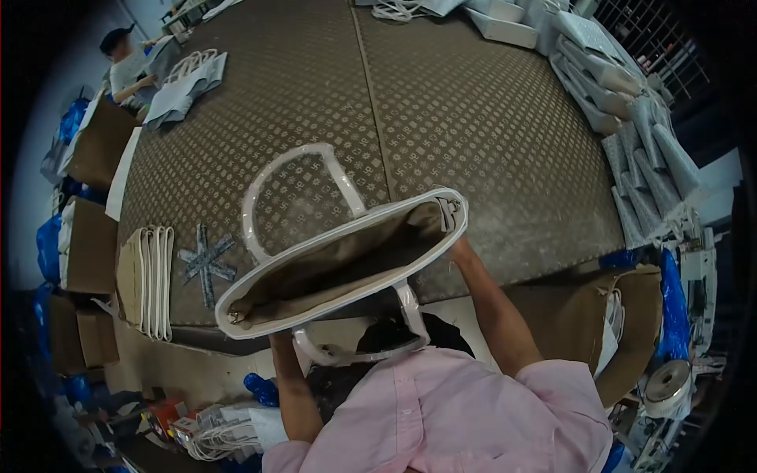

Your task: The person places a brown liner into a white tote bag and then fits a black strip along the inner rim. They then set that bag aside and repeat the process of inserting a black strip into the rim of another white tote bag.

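Note:
A tote bag (347,268) with a white rim and a beige lining is held upright at the table's near edge, its mouth open toward me. One pale handle (251,206) stands up on the far side; the other (408,311) hangs over the near side. My right hand (460,250) grips the bag's right end, its fingers mostly hidden behind the wall. At the left end my left hand (280,340) supports the bag from below, with only the wrist showing and the fingers out of sight.
White-edged strips (156,276) and a star-shaped pile of grey pieces (206,264) lie on the patterned table (489,142) at left. Stacked bag pieces (591,71) line the right edge. Another person (126,71) handles bags at far left. Cardboard boxes (91,244) stand alongside.

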The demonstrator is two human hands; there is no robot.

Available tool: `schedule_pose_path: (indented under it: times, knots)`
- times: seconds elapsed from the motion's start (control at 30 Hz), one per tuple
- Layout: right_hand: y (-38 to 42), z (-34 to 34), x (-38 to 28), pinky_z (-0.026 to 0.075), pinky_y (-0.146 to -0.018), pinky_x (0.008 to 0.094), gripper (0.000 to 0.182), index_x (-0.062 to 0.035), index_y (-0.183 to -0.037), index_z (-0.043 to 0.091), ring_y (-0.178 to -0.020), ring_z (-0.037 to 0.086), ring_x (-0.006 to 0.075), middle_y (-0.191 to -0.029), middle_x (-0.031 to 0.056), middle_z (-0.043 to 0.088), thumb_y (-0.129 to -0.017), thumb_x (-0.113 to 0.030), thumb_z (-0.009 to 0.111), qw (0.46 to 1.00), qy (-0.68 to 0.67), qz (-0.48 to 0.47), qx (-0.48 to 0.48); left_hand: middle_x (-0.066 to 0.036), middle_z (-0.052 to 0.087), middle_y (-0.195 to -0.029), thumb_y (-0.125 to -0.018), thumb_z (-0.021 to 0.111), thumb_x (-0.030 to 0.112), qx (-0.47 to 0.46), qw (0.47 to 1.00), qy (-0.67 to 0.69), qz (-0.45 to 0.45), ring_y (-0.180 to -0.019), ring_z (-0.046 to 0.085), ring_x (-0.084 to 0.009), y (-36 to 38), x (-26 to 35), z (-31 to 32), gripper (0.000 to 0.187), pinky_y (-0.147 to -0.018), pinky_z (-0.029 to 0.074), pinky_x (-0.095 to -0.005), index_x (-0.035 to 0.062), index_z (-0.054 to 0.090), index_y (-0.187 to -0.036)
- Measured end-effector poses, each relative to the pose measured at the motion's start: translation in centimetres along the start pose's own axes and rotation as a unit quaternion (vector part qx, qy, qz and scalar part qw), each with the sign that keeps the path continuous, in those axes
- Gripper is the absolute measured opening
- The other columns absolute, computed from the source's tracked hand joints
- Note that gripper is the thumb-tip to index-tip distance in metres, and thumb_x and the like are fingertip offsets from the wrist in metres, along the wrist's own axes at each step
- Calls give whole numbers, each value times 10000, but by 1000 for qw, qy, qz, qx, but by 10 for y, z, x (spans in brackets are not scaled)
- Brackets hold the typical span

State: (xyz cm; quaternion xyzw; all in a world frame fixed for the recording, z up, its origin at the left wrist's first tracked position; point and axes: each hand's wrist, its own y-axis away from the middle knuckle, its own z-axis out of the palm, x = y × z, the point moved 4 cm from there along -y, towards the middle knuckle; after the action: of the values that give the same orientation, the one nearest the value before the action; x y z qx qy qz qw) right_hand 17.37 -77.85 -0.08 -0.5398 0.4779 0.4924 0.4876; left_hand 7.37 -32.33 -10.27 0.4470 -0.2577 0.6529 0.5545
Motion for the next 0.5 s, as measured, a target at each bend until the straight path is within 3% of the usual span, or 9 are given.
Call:
schedule_pose_path:
  times: [0.03,0.07,0.13,0.2,0.27,0.3,0.4,0.43,0.5]
  knots:
    - [0,3,16,426,-931,334,359,-41,-1233,513,-1099,539,207,-1207,108,565,-919,-198,438,988,-144,62,0,-96,464,-1245,-869,462,545,-4,999,-26,20,-1106,445,-276,1,-7,-4,629,-958,376,-419,95,389,-1301]
    - [5,16,45,422,-946,337,367,-49,-1245,506,-1100,536,198,-1212,99,560,-925,-218,447,912,-371,175,29,-95,465,-1241,-872,468,536,-13,998,-50,35,-1102,446,-274,0,-14,-9,621,-955,378,-416,91,391,-1299]
    - [7,24,46,418,-957,336,362,-48,-1250,498,-1091,536,194,-1217,83,555,-938,-222,437,904,-395,158,38,-93,465,-1233,-877,481,516,-46,995,-74,45,-1093,448,-269,-7,-22,-16,606,-949,380,-410,85,394,-1293]
    - [17,27,40,420,-954,336,360,-38,-1250,492,-1080,543,188,-1215,78,556,-947,-213,412,946,-284,138,75,-99,458,-1254,-882,446,540,-82,990,-112,6,-1117,435,-273,-17,-44,-53,626,-970,358,-413,81,385,-1304]
    - [15,25,53,429,-943,338,358,-40,-1253,490,-1078,544,183,-1225,67,548,-956,-205,376,950,-291,116,22,-107,438,-1295,-855,406,620,-87,967,-239,30,-1163,408,-277,-26,-46,-71,709,-1007,318,-424,80,380,-1314]
    - [13,26,47,435,-934,336,353,-35,-1259,480,-1079,539,177,-1234,69,540,-941,-167,397,922,-337,185,35,-111,428,-1315,-841,385,659,-88,949,-300,43,-1187,394,-279,-29,-42,-71,752,-1025,299,-430,80,378,-1320]
    - [3,21,68,447,-898,320,345,-18,-1235,489,-1067,527,163,-1243,74,531,-897,-74,447,878,-406,248,48,-154,516,-1152,-767,649,333,-79,801,-483,345,-1031,485,-309,-59,-10,-49,570,-924,379,-423,52,453,-1223]
    - [-3,17,85,443,-894,313,341,-14,-1232,488,-1066,523,168,-1240,82,533,-902,-82,439,926,-335,174,-25,-155,529,-1130,-790,631,308,-74,834,-449,312,-1016,501,-299,-61,7,-35,519,-908,393,-411,39,471,-1204]
    - [3,16,63,439,-884,307,346,-10,-1241,478,-1065,514,175,-1224,91,538,-921,-118,399,992,4,-24,-120,-157,556,-1085,-837,596,258,-33,977,-188,91,-987,533,-279,-54,63,28,421,-875,423,-388,12,506,-1167]
